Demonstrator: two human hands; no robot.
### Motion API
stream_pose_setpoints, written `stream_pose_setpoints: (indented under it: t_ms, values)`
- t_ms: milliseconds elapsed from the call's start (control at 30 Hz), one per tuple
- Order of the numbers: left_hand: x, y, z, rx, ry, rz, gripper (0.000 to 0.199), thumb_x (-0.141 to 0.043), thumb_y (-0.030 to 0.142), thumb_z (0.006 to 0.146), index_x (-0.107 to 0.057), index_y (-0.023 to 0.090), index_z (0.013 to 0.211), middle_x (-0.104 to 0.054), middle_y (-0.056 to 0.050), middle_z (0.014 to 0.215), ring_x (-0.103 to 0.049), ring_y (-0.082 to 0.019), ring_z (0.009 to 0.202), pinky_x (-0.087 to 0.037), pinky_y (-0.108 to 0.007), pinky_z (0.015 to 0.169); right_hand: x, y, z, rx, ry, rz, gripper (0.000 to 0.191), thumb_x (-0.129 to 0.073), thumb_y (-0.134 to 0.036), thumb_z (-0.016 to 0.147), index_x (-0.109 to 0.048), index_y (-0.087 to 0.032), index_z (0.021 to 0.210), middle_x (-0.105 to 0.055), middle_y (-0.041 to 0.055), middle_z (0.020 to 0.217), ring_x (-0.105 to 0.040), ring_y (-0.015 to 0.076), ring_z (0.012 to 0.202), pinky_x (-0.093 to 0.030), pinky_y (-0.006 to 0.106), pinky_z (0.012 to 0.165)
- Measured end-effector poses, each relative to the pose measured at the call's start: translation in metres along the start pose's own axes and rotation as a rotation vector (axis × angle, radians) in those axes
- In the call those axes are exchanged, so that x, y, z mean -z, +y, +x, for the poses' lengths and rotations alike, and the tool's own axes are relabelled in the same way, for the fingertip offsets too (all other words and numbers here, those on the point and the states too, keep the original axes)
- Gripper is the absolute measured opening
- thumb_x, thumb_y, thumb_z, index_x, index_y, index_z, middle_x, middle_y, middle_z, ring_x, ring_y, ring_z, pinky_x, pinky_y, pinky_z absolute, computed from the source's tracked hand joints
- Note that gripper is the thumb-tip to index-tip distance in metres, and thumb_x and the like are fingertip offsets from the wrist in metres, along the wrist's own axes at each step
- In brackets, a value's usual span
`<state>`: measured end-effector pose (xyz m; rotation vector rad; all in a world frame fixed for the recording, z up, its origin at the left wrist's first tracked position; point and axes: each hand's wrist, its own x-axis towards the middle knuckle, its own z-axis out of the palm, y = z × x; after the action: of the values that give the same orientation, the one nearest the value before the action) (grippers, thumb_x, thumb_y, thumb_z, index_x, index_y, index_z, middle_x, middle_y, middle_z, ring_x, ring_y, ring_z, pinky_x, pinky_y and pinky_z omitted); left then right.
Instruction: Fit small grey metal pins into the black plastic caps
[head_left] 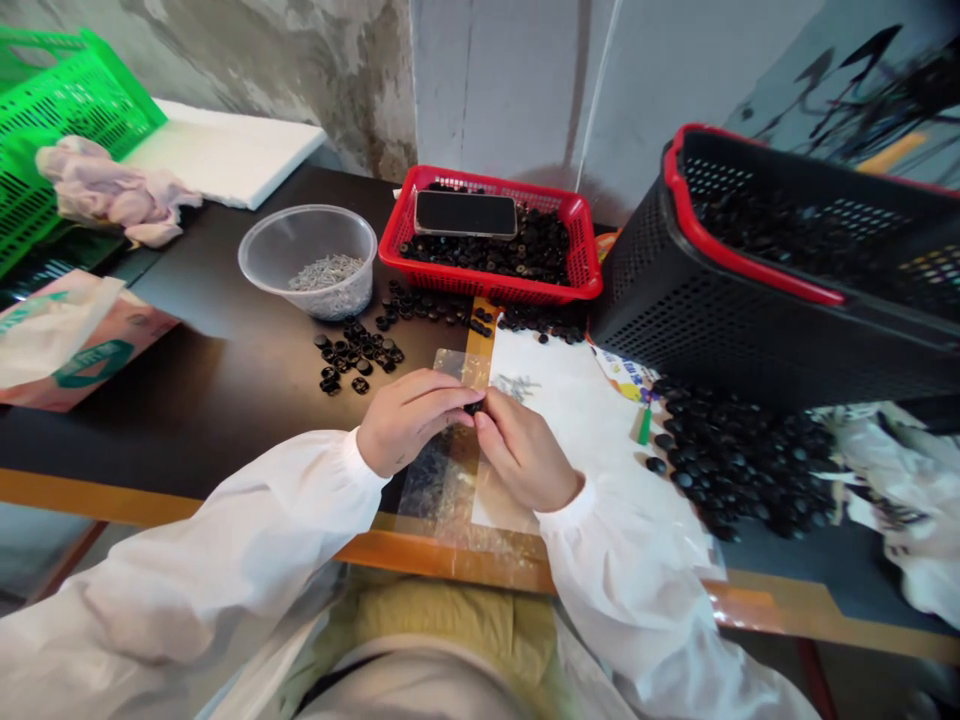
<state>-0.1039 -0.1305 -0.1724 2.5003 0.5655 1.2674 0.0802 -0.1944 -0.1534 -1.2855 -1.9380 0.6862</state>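
My left hand (pixel 409 418) and my right hand (pixel 525 447) meet above the front of the table. Between their fingertips a small round black part (pixel 472 406) is pinched, mostly covered by the fingers. Just behind my hands, a few small silvery pieces (pixel 516 386) lie on a white sheet (pixel 592 430). Loose black round parts (pixel 360 352) are scattered to the left of my fingers. A large pile of black caps (pixel 750 455) lies to the right, with a small green-handled tool (pixel 645 425) beside it.
A clear bowl (pixel 259 260) holds small metal pins. Behind my hands, a red basket (pixel 480 285) of black parts carries a phone (pixel 465 214). A tall black basket (pixel 765 320) stands at right. A tissue box (pixel 112 350), pink cloth (pixel 112 190) and green crate (pixel 90 100) are at left.
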Motion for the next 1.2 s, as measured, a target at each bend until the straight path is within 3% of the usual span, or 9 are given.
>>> stream_pose_setpoints:
  t_ms: [200,400,667,833,900,1000,1100,1200]
  values:
    - [0.005,-0.003,-0.002,-0.052,-0.080,0.061,0.031,-0.061,0.015,0.094,-0.066,0.023,0.124,-0.073,-0.005,0.099,-0.067,-0.015,0.087,-0.055,-0.026,0.078,-0.003,0.000,0.000,-0.056,-0.028,-0.064,0.014,-0.038,-0.021,0.097,-0.049,-0.022,0.090,-0.061,0.0035,0.083,-0.058,0.0188,0.075,-0.045,0.031,0.069]
    - [0.012,-0.004,0.001,-0.228,-0.173,0.205,0.031,-0.059,0.013,0.095,-0.064,0.019,0.124,-0.074,-0.006,0.101,-0.068,-0.016,0.087,-0.057,-0.027,0.076,-0.007,0.000,-0.001,-0.114,-0.069,-0.094,0.016,-0.037,-0.020,0.096,-0.049,-0.022,0.085,-0.059,0.0023,0.079,-0.055,0.0179,0.070,-0.041,0.029,0.067]
    - [0.004,0.007,-0.006,-0.025,-0.040,0.096,0.040,-0.065,0.012,0.091,-0.063,0.024,0.128,-0.074,-0.003,0.104,-0.071,-0.014,0.088,-0.059,-0.024,0.079,-0.013,-0.008,-0.002,-0.120,0.096,-0.070,0.016,-0.036,-0.015,0.094,-0.045,-0.023,0.083,-0.054,-0.0004,0.072,-0.052,0.0169,0.064,-0.038,0.028,0.061]
    - [-0.001,0.010,-0.007,0.110,0.034,-0.084,0.027,-0.066,0.015,0.091,-0.068,0.022,0.117,-0.072,-0.003,0.098,-0.070,-0.012,0.080,-0.058,-0.022,0.074,-0.012,-0.008,-0.003,-0.045,0.123,-0.310,0.013,-0.039,-0.013,0.090,-0.047,-0.022,0.085,-0.057,0.0015,0.073,-0.053,0.0181,0.063,-0.037,0.029,0.058]
    - [-0.001,0.009,-0.004,0.113,0.015,-0.017,0.019,-0.066,0.028,0.093,-0.067,0.020,0.110,-0.070,-0.005,0.096,-0.068,-0.014,0.080,-0.056,-0.025,0.073,-0.012,-0.009,-0.004,-0.023,0.127,-0.398,0.011,-0.040,-0.015,0.091,-0.049,-0.021,0.087,-0.059,0.0029,0.075,-0.055,0.0188,0.065,-0.038,0.030,0.059]
    - [0.000,0.007,0.001,0.047,-0.069,0.122,0.034,-0.050,0.049,0.098,-0.060,0.018,0.105,-0.064,-0.009,0.097,-0.063,-0.020,0.088,-0.053,-0.032,0.075,-0.011,-0.012,-0.006,-0.012,0.122,-0.481,0.010,-0.042,-0.019,0.094,-0.050,-0.020,0.089,-0.060,0.0037,0.077,-0.056,0.0191,0.066,-0.038,0.030,0.059]
    - [0.000,0.007,0.004,-0.020,-0.160,0.246,0.038,-0.032,0.047,0.103,-0.055,0.017,0.101,-0.061,-0.011,0.096,-0.057,-0.023,0.085,-0.047,-0.035,0.070,-0.012,-0.015,-0.007,0.003,0.117,-0.519,0.012,-0.042,-0.023,0.096,-0.051,-0.020,0.089,-0.060,0.0038,0.077,-0.056,0.0191,0.066,-0.037,0.031,0.059]
    - [-0.001,0.011,0.005,-0.010,-0.239,0.336,0.038,-0.026,0.042,0.104,-0.054,0.018,0.092,-0.060,-0.011,0.087,-0.052,-0.023,0.078,-0.039,-0.034,0.062,-0.013,-0.016,-0.008,0.020,0.123,-0.554,0.015,-0.040,-0.025,0.098,-0.051,-0.019,0.089,-0.059,0.0049,0.077,-0.056,0.0202,0.067,-0.037,0.032,0.060]
